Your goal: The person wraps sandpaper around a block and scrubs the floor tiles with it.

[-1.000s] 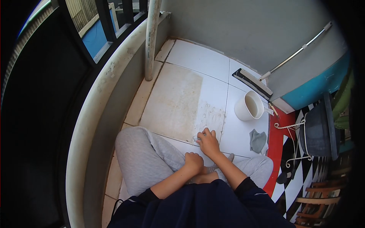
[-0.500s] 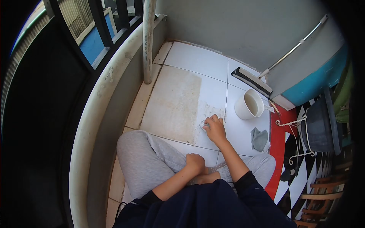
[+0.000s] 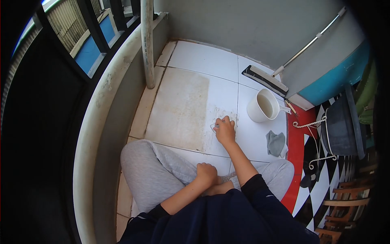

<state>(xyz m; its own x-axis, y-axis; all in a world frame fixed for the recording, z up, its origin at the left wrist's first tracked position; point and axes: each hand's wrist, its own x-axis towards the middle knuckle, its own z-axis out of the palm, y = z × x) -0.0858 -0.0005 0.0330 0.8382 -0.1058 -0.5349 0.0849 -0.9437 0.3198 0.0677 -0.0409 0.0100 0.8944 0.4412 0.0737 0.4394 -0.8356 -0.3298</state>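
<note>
My right hand point(image 3: 224, 131) is closed on a small pale grey pad point(image 3: 213, 127), mostly covered by the fingers; its exact kind cannot be made out. The pad presses on a floor tile whose right strip is white, with greyish smears point(image 3: 221, 112) around the hand. Left of that strip, the same tile carries a yellowish-brown stain point(image 3: 178, 110). My left hand point(image 3: 207, 173) rests as a fist near my crossed legs, with nothing visible in it. To the right of my right hand lie a crumpled grey cloth point(image 3: 276, 143) and a white dipper point(image 3: 255, 110) with cloudy water.
A floor squeegee point(image 3: 266, 80) leans against the grey wall at the back right. A white pipe point(image 3: 148, 49) stands at the left by a low ledge and black railing. At the right are a dark plant pot point(image 3: 343, 126) on a white metal stand and wooden chairs point(image 3: 345, 203).
My right hand has shifted slightly up and left on the tile, still holding the pad. The whole view has shifted a little; my left hand stays by my legs.
</note>
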